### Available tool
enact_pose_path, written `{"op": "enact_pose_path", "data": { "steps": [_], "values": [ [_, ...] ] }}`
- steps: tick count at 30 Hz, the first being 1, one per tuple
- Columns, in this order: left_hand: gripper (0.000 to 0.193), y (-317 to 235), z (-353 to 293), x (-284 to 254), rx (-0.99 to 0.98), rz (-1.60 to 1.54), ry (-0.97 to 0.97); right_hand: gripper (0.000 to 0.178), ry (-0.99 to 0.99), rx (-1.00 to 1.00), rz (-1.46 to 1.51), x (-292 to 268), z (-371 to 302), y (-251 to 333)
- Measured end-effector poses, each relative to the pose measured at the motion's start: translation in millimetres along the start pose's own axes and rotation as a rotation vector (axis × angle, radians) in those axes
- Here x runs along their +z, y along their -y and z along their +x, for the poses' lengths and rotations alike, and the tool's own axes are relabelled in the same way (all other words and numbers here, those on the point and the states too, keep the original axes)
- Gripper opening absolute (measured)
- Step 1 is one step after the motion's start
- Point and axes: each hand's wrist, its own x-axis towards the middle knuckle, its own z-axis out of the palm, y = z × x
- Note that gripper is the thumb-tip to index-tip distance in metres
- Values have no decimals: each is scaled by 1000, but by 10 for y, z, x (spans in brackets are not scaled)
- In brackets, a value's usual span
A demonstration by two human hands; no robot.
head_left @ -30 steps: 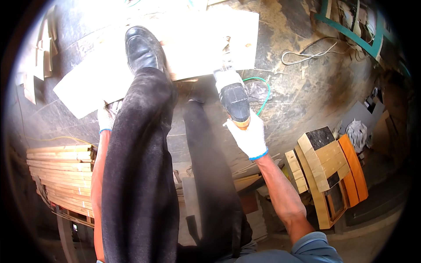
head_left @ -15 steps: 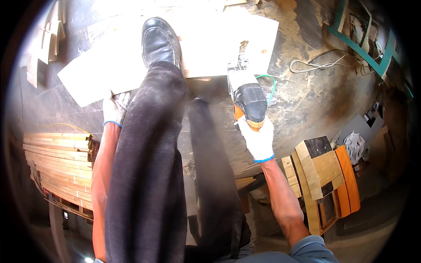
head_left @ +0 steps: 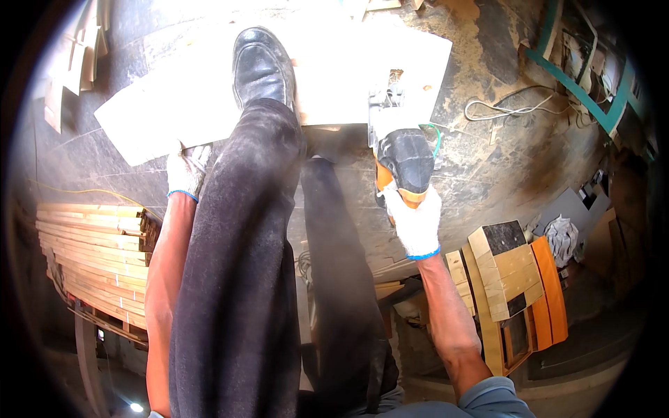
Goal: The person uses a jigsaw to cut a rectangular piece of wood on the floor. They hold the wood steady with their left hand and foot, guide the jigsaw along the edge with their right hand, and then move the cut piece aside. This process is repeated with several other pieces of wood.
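A pale wooden board [head_left: 334, 83] lies across the floor, washed out by bright light. My black shoe [head_left: 263, 66] presses down on its middle. Near the board's right end a jigsaw [head_left: 405, 157] with a black and orange body rests its metal base over the near edge, and sawdust lies just ahead of it. My right hand [head_left: 417, 219], in a white glove, is wrapped round the jigsaw's rear grip. At the near edge on the left, my gloved left hand [head_left: 185, 173] grips the board beside my leg; part of its fingers is hidden.
Stacked wooden strips [head_left: 94, 258] lie at the left. A looped cable [head_left: 505, 108] and a green metal frame [head_left: 575, 87] are at the far right. Closer on the right stands a block-like wooden piece [head_left: 512, 272] with orange panels. My other leg [head_left: 338, 258] stands behind the board.
The whole view has shifted slightly. Both hands keep their grips, and the jigsaw stays at nearly the same spot on the board.
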Motion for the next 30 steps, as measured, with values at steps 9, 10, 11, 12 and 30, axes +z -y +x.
{"op": "enact_pose_path", "data": {
  "steps": [9, 10, 11, 12, 30],
  "values": [
    [55, -4, -78, 73, 3, 15, 1, 15, 5, -48, 1, -1, 67, 162],
    [55, -15, -102, 98, -4, 10, -6, 15, 16, -57, -3, -20, 79, 174],
    [55, -11, -82, 76, -7, 5, -2, 15, 17, -72, -18, -27, 85, 191],
    [55, -4, -47, 42, -11, 1, 2, 15, 19, -88, -33, -31, 95, 206],
    [56, 19, 35, -73, -61, -15, 18, 29, 53, -84, -108, -61, 38, 153]
  ]
}}
